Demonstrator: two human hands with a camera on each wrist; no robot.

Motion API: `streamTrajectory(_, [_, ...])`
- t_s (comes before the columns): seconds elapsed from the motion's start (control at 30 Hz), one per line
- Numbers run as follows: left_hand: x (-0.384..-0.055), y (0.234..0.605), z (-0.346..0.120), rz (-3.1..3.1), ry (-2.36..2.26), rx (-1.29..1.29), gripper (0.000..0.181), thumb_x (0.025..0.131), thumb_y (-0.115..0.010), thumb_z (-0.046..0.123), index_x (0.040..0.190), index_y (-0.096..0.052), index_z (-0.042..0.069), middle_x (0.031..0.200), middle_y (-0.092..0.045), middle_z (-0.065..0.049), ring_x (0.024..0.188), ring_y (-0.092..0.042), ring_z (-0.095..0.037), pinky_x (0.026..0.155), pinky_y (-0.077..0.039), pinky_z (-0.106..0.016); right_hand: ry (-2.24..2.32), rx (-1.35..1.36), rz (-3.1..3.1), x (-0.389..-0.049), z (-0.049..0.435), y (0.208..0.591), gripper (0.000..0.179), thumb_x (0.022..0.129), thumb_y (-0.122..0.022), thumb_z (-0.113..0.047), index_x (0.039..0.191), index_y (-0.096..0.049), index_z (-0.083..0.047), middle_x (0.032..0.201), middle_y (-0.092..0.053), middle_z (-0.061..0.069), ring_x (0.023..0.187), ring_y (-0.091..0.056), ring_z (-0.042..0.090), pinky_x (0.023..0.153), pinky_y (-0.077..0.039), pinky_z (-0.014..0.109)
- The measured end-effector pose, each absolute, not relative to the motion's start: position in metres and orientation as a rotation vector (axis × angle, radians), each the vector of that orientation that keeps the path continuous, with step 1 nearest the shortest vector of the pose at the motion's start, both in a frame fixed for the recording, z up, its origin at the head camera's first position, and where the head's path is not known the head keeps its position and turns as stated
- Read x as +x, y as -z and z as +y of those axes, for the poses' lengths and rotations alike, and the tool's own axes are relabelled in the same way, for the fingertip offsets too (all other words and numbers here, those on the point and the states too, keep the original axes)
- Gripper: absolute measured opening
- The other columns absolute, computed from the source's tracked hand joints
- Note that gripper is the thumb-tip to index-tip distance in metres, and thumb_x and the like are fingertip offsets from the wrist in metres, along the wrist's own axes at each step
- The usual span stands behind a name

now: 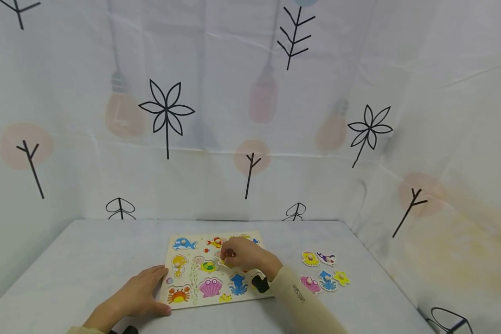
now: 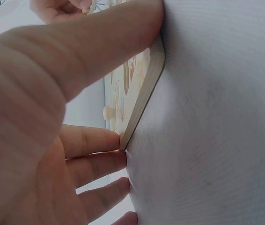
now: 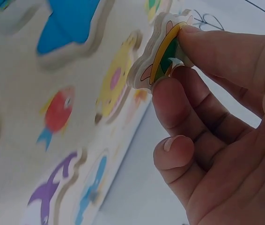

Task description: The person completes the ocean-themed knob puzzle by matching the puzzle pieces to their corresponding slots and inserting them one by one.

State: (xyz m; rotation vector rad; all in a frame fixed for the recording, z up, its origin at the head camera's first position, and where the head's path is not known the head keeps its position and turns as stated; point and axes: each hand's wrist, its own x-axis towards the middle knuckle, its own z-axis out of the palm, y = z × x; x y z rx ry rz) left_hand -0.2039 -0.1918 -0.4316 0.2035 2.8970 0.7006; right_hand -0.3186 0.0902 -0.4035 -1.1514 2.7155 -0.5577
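A wooden puzzle board with sea-animal pictures lies on the table. My left hand rests against its front left corner, thumb at the front edge and straight fingers along the left side. Over the upper middle of the board, my right hand pinches a turtle puzzle piece between thumb and fingers. This piece, green with a yellow rim and pink flippers, is tilted on edge above the board in the right wrist view. A matching turtle picture shows just left of the hand.
Right of the board lie loose pieces: a yellow one, a purple-and-white one, a pink shell, a blue squid and a yellow star. A knobbed whale and seahorse sit on the board. Printed cloth hangs behind.
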Motion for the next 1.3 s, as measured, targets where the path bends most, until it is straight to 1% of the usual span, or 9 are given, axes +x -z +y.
streamTrajectory(0.17, [-0.201,0.431,-0.191,2.917,-0.711,0.23,0.102,0.055,-0.087,0.053,0.133,-0.05,-0.002,0.14,-0.044,-0.023,0.129,-0.038,-0.045,0.105,-0.032,-0.062,0.521,-1.214,2.697,-0.317,0.075,0.404,0.007,0.09,-0.065,-0.015,0.092,-0.068,-0.021,0.081,-0.055,-0.014,0.073,-0.05,0.003,0.063,-0.046,0.017])
streamTrajectory(0.4, [-0.2,0.43,-0.191,2.928,-0.721,0.247,0.101,0.055,-0.087,0.051,0.132,-0.051,-0.003,0.14,-0.044,-0.024,0.129,-0.038,-0.045,0.105,-0.032,-0.061,0.489,-1.277,2.674,-0.321,0.057,0.408,0.007,0.089,-0.065,-0.014,0.091,-0.067,-0.021,0.08,-0.056,-0.014,0.073,-0.049,0.002,0.065,-0.045,0.015])
streamTrajectory(0.73, [-0.2,0.43,-0.192,2.921,-0.733,0.255,0.102,0.055,-0.087,0.052,0.132,-0.051,-0.003,0.14,-0.044,-0.024,0.129,-0.038,-0.045,0.105,-0.032,-0.062,0.415,-1.244,2.684,-0.323,0.04,0.411,0.007,0.089,-0.066,-0.015,0.09,-0.067,-0.022,0.078,-0.054,-0.014,0.075,-0.047,0.004,0.065,-0.043,0.016])
streamTrajectory(1.1, [-0.201,0.429,-0.192,2.917,-0.717,0.24,0.102,0.055,-0.087,0.053,0.132,-0.051,-0.003,0.14,-0.044,-0.024,0.129,-0.038,-0.045,0.105,-0.032,-0.062,0.425,-1.143,2.68,-0.322,0.03,0.414,0.005,0.089,-0.068,-0.019,0.089,-0.067,-0.024,0.077,-0.055,-0.012,0.073,-0.049,0.004,0.062,-0.044,0.017])
streamTrajectory(1.3, [-0.201,0.43,-0.192,2.92,-0.719,0.24,0.102,0.055,-0.087,0.053,0.132,-0.051,-0.002,0.14,-0.044,-0.024,0.129,-0.039,-0.045,0.105,-0.032,-0.062,0.415,-1.13,2.677,-0.325,0.029,0.419,0.004,0.089,-0.069,-0.021,0.09,-0.067,-0.025,0.078,-0.055,-0.013,0.074,-0.049,0.003,0.063,-0.045,0.016])
